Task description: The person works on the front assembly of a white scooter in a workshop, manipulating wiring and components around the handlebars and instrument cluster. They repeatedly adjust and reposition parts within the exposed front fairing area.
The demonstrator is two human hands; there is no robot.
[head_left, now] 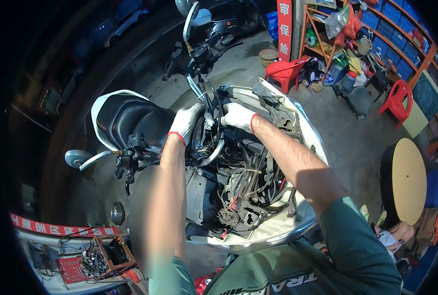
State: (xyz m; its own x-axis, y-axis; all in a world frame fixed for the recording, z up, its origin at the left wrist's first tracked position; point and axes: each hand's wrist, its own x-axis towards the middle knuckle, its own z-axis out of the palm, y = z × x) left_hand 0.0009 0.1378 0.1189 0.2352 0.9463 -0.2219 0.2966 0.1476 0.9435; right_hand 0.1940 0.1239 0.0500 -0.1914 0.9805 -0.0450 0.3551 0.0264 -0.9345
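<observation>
green sleeves low in frame. both gloved hands, left and right, grip wires mid frame on scooter. wires look soft, bendy; hold gently.

White knit cloth gloves beside the scooter's glossy black seat; shiny chrome metal mirror below the seat.

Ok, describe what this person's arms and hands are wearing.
Both the left hand and the right hand wear white knit work gloves with red-edged cuffs. The forearms are bare below short dark green sleeves of a shirt with white lettering across the chest.
</observation>
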